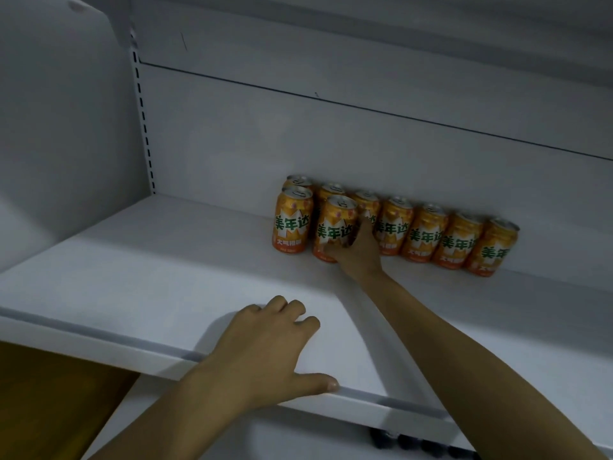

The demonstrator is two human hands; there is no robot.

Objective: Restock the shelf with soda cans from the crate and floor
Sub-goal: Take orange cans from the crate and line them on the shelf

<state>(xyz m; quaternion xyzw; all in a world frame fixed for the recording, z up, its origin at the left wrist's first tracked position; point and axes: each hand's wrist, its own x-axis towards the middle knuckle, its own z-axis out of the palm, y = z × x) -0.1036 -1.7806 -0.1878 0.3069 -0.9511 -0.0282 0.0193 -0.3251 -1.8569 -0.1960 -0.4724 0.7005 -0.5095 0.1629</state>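
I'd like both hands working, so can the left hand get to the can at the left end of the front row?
Probably yes. Only bare shelf lies between the left hand, resting at the front edge, and the left-end can; the right hand grips the neighbouring can, its arm off to the right.

Your 9 orange soda cans (426, 234) stand upright on the white shelf (159, 280): 7 at back, 2 in front.

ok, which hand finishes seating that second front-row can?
Right. The right hand holds the orange soda can in the front row; the left hand rests empty on the front edge of the shelf, away from the cans.
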